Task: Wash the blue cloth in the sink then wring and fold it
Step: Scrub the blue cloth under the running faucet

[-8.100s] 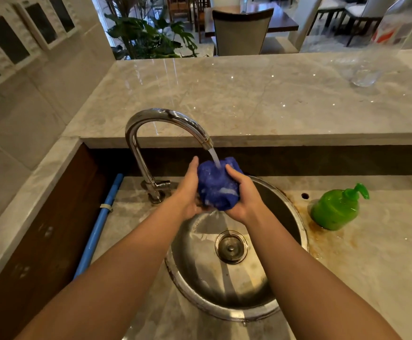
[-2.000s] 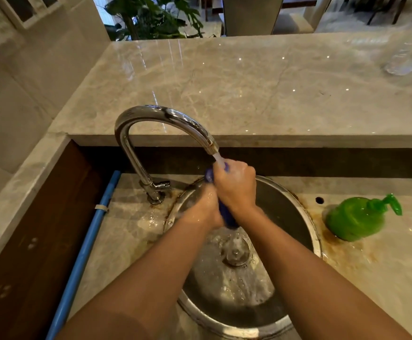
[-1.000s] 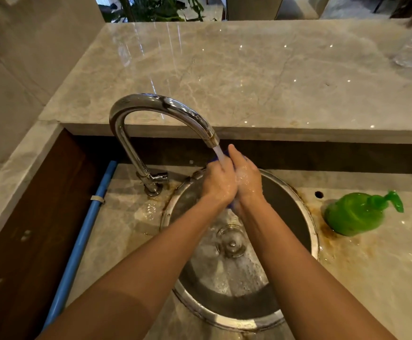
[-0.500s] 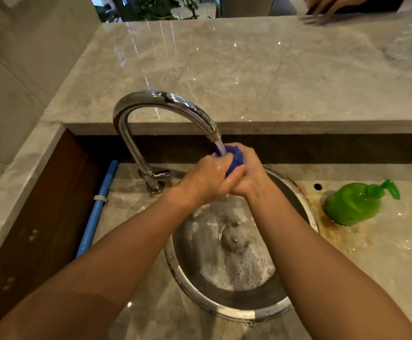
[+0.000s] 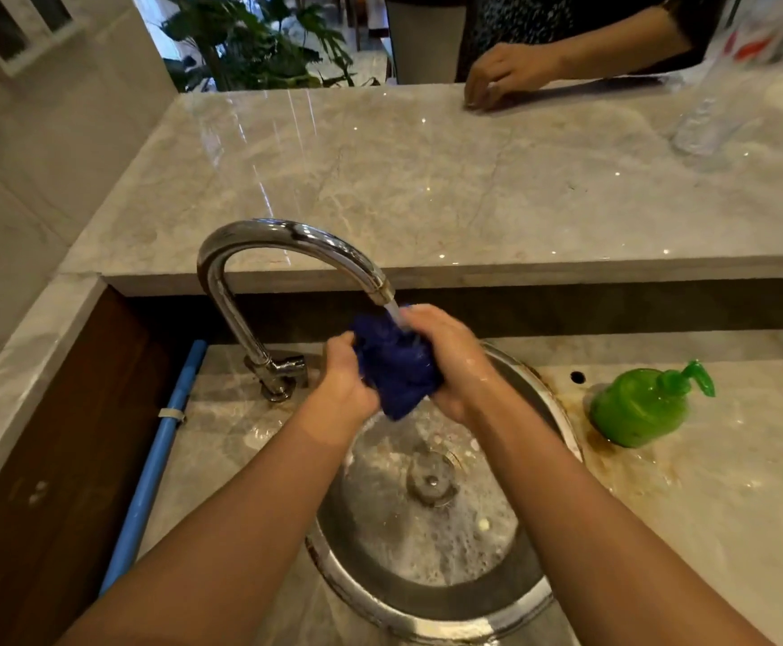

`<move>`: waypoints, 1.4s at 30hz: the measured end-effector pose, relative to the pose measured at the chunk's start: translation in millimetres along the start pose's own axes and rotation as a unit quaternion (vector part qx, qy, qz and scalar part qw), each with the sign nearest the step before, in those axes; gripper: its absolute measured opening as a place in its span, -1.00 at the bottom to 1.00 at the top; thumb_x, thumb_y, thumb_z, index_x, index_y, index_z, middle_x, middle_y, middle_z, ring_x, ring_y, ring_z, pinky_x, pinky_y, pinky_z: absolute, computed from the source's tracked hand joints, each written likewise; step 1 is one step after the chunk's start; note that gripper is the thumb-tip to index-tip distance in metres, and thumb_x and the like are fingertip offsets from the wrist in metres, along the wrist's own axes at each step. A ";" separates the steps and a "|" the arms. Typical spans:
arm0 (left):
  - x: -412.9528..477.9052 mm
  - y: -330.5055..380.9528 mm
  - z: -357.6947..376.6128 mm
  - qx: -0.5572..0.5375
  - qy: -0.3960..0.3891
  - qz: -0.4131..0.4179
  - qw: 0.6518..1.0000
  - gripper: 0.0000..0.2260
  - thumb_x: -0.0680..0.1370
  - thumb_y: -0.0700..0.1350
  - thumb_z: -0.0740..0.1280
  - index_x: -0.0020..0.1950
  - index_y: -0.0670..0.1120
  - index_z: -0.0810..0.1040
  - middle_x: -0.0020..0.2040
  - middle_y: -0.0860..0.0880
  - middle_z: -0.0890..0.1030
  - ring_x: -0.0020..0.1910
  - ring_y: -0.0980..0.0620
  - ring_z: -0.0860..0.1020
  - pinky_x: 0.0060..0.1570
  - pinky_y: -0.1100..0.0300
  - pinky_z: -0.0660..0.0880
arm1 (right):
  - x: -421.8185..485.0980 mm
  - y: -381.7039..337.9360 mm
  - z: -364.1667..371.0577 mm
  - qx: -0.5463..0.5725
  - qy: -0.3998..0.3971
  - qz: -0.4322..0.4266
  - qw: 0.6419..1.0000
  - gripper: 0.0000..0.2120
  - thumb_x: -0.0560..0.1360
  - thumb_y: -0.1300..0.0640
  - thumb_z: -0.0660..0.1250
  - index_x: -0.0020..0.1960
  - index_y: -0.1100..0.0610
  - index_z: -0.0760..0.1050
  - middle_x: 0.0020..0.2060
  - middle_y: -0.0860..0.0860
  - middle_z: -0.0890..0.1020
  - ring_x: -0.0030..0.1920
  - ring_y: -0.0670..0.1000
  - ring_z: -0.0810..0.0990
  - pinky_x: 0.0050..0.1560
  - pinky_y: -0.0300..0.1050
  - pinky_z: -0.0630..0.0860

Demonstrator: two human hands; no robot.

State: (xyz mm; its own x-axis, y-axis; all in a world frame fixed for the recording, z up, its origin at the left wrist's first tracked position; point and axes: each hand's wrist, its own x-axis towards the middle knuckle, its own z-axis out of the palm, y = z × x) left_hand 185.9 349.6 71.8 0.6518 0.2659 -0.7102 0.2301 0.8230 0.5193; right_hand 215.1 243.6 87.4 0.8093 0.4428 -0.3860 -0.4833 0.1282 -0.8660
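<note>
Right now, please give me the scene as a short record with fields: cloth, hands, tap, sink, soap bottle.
cloth: blue cloth, bunched, under the water stream
hands: left hand and right hand both grip it
tap: tap running
sink: round metal sink, foam inside
soap bottle: green pump bottle right of the sink, on the counter

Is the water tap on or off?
On. A stream runs from the faucet spout onto the blue cloth, bunched between the left hand and right hand.
</note>
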 end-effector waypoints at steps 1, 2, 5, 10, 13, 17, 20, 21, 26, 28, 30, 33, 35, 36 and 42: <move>-2.4 -2.6 0.9 -0.032 -0.006 -0.014 0.999 -0.67 0.66 0.03 0.05 -0.09 -0.06 0.54 -0.12 -0.09 0.63 -0.13 -0.05 0.54 0.20 -0.01 0.46 | -4.5 4.2 13.3 -0.099 0.009 -0.040 0.994 -0.90 0.55 0.08 0.36 -0.11 0.08 0.58 -0.16 0.07 0.65 -0.12 0.04 0.63 -0.01 0.03 0.56; -7.7 -5.8 6.6 -0.057 -0.031 -0.048 0.997 -0.64 0.69 0.04 -0.04 -0.16 0.00 0.44 -0.18 0.01 0.54 -0.22 0.06 0.48 0.13 0.16 0.52 | -6.7 11.1 25.9 -0.223 0.030 -0.112 0.968 -0.84 0.54 0.03 0.35 -0.17 0.07 0.55 -0.23 0.05 0.61 -0.17 0.04 0.60 -0.06 0.02 0.53; -11.2 -22.0 -2.3 -0.014 -0.028 -0.040 0.999 -0.71 0.66 0.01 0.12 -0.16 -0.09 0.47 -0.22 -0.10 0.62 -0.32 0.10 0.60 -0.28 0.37 0.56 | -7.2 21.7 39.9 -0.506 0.110 -0.329 0.790 -0.65 0.56 -0.07 0.15 -0.35 0.04 0.42 -0.42 -0.02 0.51 -0.37 0.04 0.50 -0.30 -0.08 0.39; -12.1 -21.4 9.9 0.148 -0.036 -0.004 0.988 -0.72 0.60 0.09 0.25 0.10 -0.09 0.57 0.05 -0.21 0.64 0.09 -0.18 0.61 0.20 -0.15 0.52 | 30.3 9.2 -20.1 -0.446 0.170 -0.141 0.867 -0.69 0.62 0.02 0.19 -0.24 0.08 0.54 -0.24 0.08 0.66 -0.18 0.12 0.66 -0.04 0.06 0.61; -16.6 -14.9 23.8 0.235 -0.049 0.007 0.971 -0.70 0.60 0.07 0.28 0.23 -0.09 0.48 0.17 -0.25 0.60 0.12 -0.21 0.62 0.21 -0.17 0.53 | 31.8 15.1 -30.9 -0.155 0.152 0.039 0.975 -0.76 0.57 -0.04 0.30 -0.07 0.13 0.58 -0.04 0.18 0.69 0.00 0.19 0.67 0.18 0.22 0.57; -22.3 -9.2 16.5 0.177 -0.092 -0.055 0.978 -0.66 0.57 0.03 0.35 0.23 -0.16 0.53 0.08 -0.27 0.65 0.03 -0.22 0.66 0.05 -0.14 0.61 | 10.8 7.7 -21.0 0.031 0.014 0.171 0.985 -0.58 0.47 -0.15 0.44 0.16 0.14 0.62 -0.02 0.20 0.73 -0.06 0.16 0.74 0.04 0.10 0.66; -12.0 9.6 7.3 0.119 -0.061 -0.038 0.990 -0.73 0.54 0.00 0.39 0.13 -0.15 0.54 0.00 -0.27 0.64 -0.04 -0.26 0.63 -0.14 -0.16 0.58 | 8.1 1.3 -16.6 -0.062 0.069 0.087 0.992 -0.79 0.60 -0.03 0.30 0.07 0.08 0.60 -0.03 0.14 0.71 -0.03 0.13 0.72 0.10 0.07 0.65; -8.1 10.4 6.8 0.092 -0.032 -0.041 0.994 -0.76 0.55 -0.01 0.38 0.09 -0.15 0.54 -0.02 -0.26 0.65 -0.03 -0.25 0.61 -0.14 -0.16 0.56 | 6.7 0.7 -12.1 -0.104 0.100 0.030 0.989 -0.82 0.61 0.00 0.27 -0.01 0.05 0.61 -0.07 0.10 0.70 -0.04 0.11 0.70 0.10 0.07 0.63; 1.8 1.4 4.6 0.139 0.059 0.145 0.978 -0.78 0.63 -0.07 0.20 -0.22 -0.01 0.40 -0.31 0.03 0.48 -0.28 0.27 0.51 -0.17 0.39 0.44 | -10.9 16.6 38.7 -0.419 0.070 -0.313 0.849 -0.64 0.55 -0.08 0.24 -0.38 0.02 0.49 -0.43 -0.06 0.55 -0.34 0.01 0.56 -0.23 -0.05 0.51; 8.9 -8.8 1.8 0.119 -0.031 0.031 0.992 -0.79 0.62 -0.02 0.20 -0.19 0.00 0.47 -0.21 0.00 0.54 -0.28 0.20 0.58 -0.22 0.30 0.53 | 10.3 21.3 28.9 -0.511 0.129 -0.316 0.789 -0.55 0.57 -0.13 0.11 -0.27 0.10 0.59 -0.35 0.04 0.64 -0.31 0.09 0.61 -0.25 -0.03 0.53; 11.7 -0.8 5.6 0.176 -0.016 -0.003 0.984 -0.81 0.54 0.03 0.31 -0.05 -0.07 0.60 -0.06 -0.14 0.66 -0.12 -0.07 0.66 -0.05 0.03 0.61 | 32.4 24.3 2.2 -0.525 0.171 -0.228 0.802 -0.50 0.59 -0.16 0.04 -0.22 0.12 0.60 -0.31 0.09 0.66 -0.27 0.13 0.64 -0.21 0.03 0.56; -0.3 0.1 18.9 0.209 -0.044 -0.024 0.977 -0.69 0.53 0.06 0.38 0.17 -0.10 0.58 0.08 -0.21 0.67 0.00 -0.19 0.67 0.05 -0.16 0.60 | 44.7 32.3 -21.9 -0.233 0.201 0.002 0.951 -0.68 0.60 -0.04 0.25 -0.20 0.12 0.58 -0.27 0.10 0.66 -0.21 0.09 0.64 -0.22 -0.09 0.52; 6.6 -2.5 18.0 0.147 -0.035 -0.020 0.988 -0.61 0.48 0.07 0.45 0.22 -0.10 0.57 0.11 -0.24 0.66 0.04 -0.23 0.65 0.04 -0.20 0.60 | 34.8 32.1 -20.0 0.044 0.116 0.138 0.983 -0.69 0.52 -0.10 0.38 0.02 0.15 0.64 -0.11 0.16 0.73 -0.13 0.13 0.69 -0.05 -0.01 0.62; 8.8 -0.5 17.8 0.116 -0.030 -0.013 0.993 -0.60 0.46 0.04 0.46 0.22 -0.12 0.57 0.12 -0.26 0.65 0.05 -0.25 0.65 -0.01 -0.20 0.61 | 28.9 32.6 -17.9 0.120 0.078 0.162 0.976 -0.65 0.50 -0.13 0.40 0.10 0.11 0.64 -0.04 0.18 0.73 -0.10 0.15 0.70 0.03 0.06 0.62; 11.7 9.7 18.9 0.052 0.054 -0.076 0.994 -0.71 0.58 -0.02 0.24 0.13 -0.21 0.56 -0.03 -0.25 0.62 -0.13 -0.23 0.58 -0.18 -0.10 0.49 | 17.0 37.6 5.3 -0.227 0.177 -0.069 0.955 -0.70 0.49 -0.15 0.34 -0.15 0.09 0.60 -0.17 0.10 0.68 -0.14 0.10 0.64 -0.06 0.10 0.59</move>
State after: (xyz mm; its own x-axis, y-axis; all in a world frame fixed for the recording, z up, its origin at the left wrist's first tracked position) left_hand 209.4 351.2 77.5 0.5242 0.1982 -0.8282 0.3971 0.8034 0.4436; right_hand 209.0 260.6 49.9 0.9555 0.1123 -0.2727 -0.2347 -0.2703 -0.9337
